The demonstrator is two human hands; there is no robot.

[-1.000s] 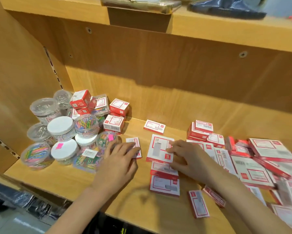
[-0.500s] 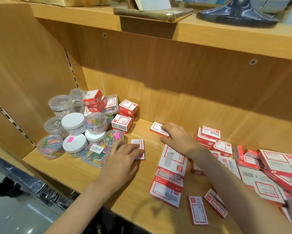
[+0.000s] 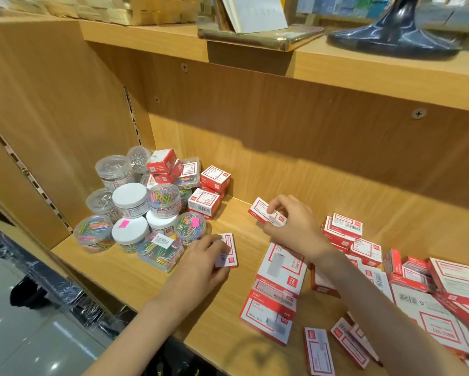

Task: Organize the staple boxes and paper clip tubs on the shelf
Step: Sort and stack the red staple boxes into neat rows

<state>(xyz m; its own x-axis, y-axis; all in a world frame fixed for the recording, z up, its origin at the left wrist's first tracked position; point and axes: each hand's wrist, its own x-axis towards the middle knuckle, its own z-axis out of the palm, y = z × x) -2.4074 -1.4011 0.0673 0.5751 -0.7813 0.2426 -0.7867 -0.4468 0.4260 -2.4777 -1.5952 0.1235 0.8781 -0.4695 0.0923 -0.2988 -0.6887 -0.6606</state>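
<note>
On the wooden shelf (image 3: 135,270), round paper clip tubs (image 3: 130,199) cluster at the back left, some with white lids, some showing coloured clips. Small red-and-white staple boxes (image 3: 204,202) are stacked beside them. My left hand (image 3: 200,264) holds a small staple box (image 3: 229,253) lying flat on the shelf. My right hand (image 3: 293,226) pinches another small staple box (image 3: 260,210) near the back wall. Larger flat staple boxes (image 3: 282,270) lie in a loose row in front of my right wrist. A jumbled heap of staple boxes (image 3: 428,294) fills the right side.
The shelf's side panel (image 3: 51,131) closes the left and the back wall (image 3: 309,147) stands behind. An upper shelf (image 3: 363,74) overhangs, carrying a dark rounded object (image 3: 396,33) and a book. Two thin boxes (image 3: 318,351) lie near the front edge.
My right hand moved from the flat boxes to the back of the shelf and took hold of a small staple box there. My left hand curled onto its small box.
</note>
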